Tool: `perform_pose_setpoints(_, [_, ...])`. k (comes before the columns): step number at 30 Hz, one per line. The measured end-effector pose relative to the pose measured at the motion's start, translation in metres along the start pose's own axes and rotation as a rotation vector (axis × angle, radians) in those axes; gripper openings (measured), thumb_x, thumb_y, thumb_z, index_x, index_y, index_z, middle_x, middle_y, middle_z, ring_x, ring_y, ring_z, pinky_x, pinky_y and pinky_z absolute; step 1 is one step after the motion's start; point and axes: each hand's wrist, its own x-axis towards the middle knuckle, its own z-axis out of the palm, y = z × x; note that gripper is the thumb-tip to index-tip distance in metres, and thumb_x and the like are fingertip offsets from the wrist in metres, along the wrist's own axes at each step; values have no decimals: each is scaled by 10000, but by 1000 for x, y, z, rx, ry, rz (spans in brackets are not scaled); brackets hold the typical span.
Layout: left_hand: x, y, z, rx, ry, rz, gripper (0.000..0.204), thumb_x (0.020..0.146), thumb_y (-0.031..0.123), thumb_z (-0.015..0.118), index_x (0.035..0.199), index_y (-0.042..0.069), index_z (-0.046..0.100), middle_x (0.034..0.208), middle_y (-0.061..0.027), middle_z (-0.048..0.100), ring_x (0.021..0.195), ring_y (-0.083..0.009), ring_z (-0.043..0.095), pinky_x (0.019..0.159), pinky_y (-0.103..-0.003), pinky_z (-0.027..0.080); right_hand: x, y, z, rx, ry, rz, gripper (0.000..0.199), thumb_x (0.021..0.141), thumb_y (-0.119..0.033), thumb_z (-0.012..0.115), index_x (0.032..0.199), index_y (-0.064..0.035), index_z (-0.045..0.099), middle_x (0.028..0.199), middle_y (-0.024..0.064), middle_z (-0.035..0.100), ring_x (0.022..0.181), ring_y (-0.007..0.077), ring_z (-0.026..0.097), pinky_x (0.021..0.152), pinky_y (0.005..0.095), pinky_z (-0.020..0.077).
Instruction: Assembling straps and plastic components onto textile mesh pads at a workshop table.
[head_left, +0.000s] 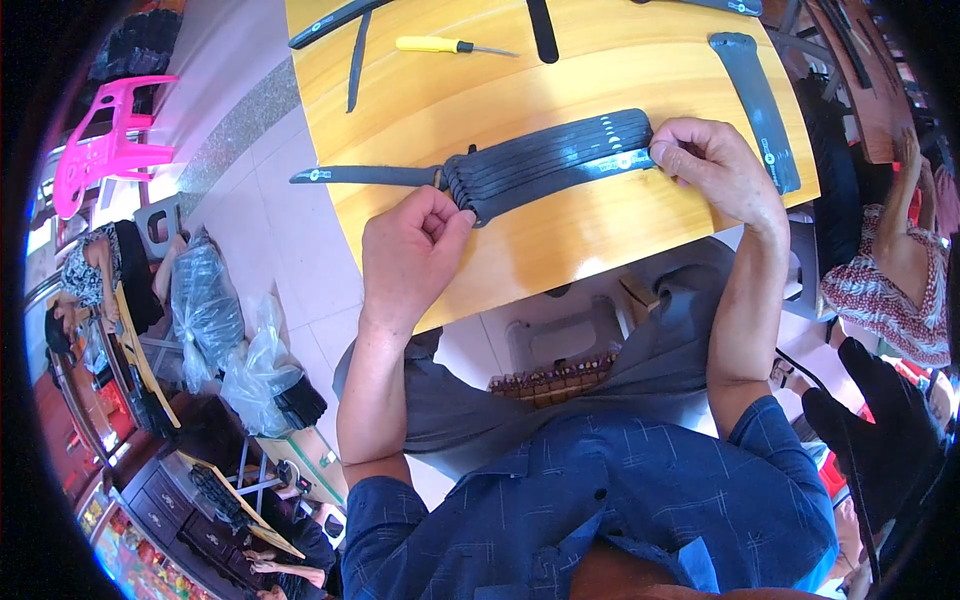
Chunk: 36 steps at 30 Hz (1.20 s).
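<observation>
A flat bundle of dark grey straps point(555, 160), laid side by side, rests slantwise on the yellow wooden table point(600, 85). Its left end has a row of looped, knotted-looking folds, and one strap tail point(375, 175) runs out leftward past the table edge. My left hand point(415, 250) is closed, thumb and forefinger pinching the looped end. At the opposite end, my right hand point(720, 170) pinches the bundle's lower corner beside a pale printed mark. Beyond the bundle lies a screwdriver point(435, 45) with a yellow handle.
Single dark straps lie near the table's far edge point(542, 30), far left point(358, 62) and right side point(755, 115). A pink plastic chair point(120, 140) and clear plastic bags point(205, 300) stand left. Other people point(900, 270) sit on both sides.
</observation>
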Motion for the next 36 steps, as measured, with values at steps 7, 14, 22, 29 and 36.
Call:
perform_pose_setpoints(7, [0,-2,-1,16,19,39,167,852,126,773,836,35,635,574,-22,548,521,-101,506,519,-262,409,-5,-11,-3,174,-61,-64,204,1004,-199,647,944,-7,679,753,-42,563,701,50,505,632,237,436])
perform_pose_setpoints(14, [-13,37,12,191,114,220,340,805,219,821,1044,81,622,707,-40,598,603,-177,585,562,-331,480,-2,-65,44,355,-247,-222,136,994,-129,643,924,-15,668,784,-20,580,715,55,531,647,228,445])
perform_pose_setpoints(22, [4,41,56,251,175,470,298,831,322,786,975,103,643,729,-96,642,637,-302,654,561,-421,495,0,-77,60,43,-242,-334,199,987,-208,668,947,-19,715,824,48,673,734,102,602,693,258,491])
perform_pose_setpoints(29, [4,40,60,127,160,435,300,932,294,671,769,49,618,666,-179,645,646,-401,655,566,-501,503,31,-22,77,-249,353,-348,336,1016,-354,616,1149,-56,693,1130,114,666,1085,230,609,941,412,476])
perform_pose_setpoints(36, [-25,-1,41,-128,262,265,327,944,283,676,805,-13,674,647,-185,619,609,-310,643,594,-412,479,39,-23,112,-871,486,-192,638,1040,-528,411,1559,-157,418,1648,210,282,1537,400,231,1206,654,194])
